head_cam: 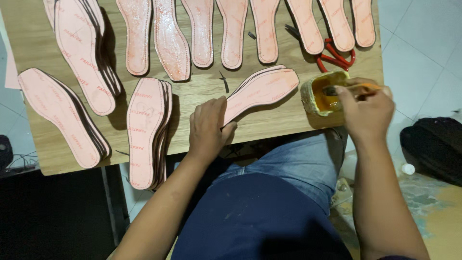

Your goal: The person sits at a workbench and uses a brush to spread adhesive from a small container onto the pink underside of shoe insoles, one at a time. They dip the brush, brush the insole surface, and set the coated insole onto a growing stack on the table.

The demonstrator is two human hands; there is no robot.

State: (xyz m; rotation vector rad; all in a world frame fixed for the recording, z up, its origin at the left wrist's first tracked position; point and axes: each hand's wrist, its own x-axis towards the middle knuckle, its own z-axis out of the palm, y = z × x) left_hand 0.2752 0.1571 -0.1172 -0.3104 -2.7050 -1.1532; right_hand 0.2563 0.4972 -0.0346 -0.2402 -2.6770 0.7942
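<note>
There are two hands: one left hand (208,126) and one right hand (365,111).

There is one wooden table (43,43).

There is one small pot of yellow glue (321,93). There is one brush (353,88).

There is one pair of red-handled scissors (334,57).

There are many pink shoe soles. Eight single soles (233,31) lie in a row along the top. There are four piles of soles: one pile under the left hand (264,88), one pile in the middle (147,130), one pile at the far left (60,115), and one pile at the top left (84,53). How many soles are in each pile cannot be told.

There is one dark bag on the floor (433,144). There is one small white cap (408,169).
</note>
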